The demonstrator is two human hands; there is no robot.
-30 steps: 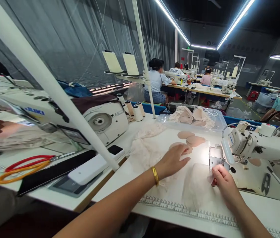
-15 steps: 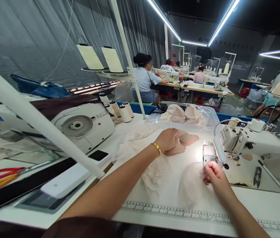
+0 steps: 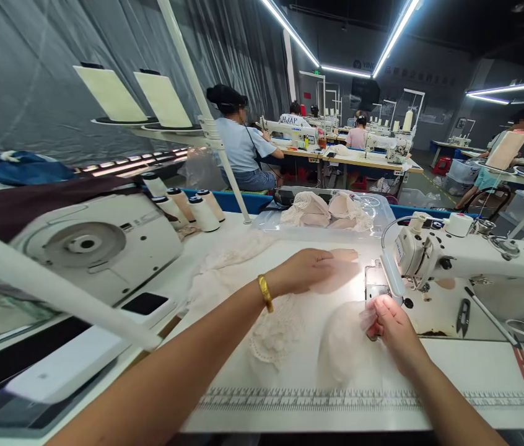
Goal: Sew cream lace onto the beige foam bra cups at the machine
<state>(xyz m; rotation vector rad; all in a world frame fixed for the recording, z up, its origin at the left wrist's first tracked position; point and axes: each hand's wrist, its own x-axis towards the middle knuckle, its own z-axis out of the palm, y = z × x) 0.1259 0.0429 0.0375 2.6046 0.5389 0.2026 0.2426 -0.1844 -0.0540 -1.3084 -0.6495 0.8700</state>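
My left hand (image 3: 306, 271), with a gold bracelet at the wrist, is closed on a beige fabric piece (image 3: 336, 275), blurred and held over the table left of the sewing machine's needle area. Another beige cut piece (image 3: 346, 254) shows just beyond my fingertips. In front of the sewing machine (image 3: 433, 248), my right hand (image 3: 389, 319) pinches the edge of a sheer whitish fabric piece (image 3: 343, 344), which spreads on the table to its left. Below my left wrist lies cream lace fabric (image 3: 274, 337).
Behind my hands stands a clear plastic tray (image 3: 262, 220) with lace bra cups (image 3: 311, 210). Thread cones (image 3: 204, 214) and a thread stand pole (image 3: 231, 176) are at left. Thread snips (image 3: 463, 317) lie right of the needle. A printed ruler (image 3: 308, 399) runs along the front edge. Co-workers sit beyond.
My left hand has turned and drawn back slightly, lifting a beige piece off the table. My right hand keeps its pinch on the sheer fabric. The whole view has shifted to the right.
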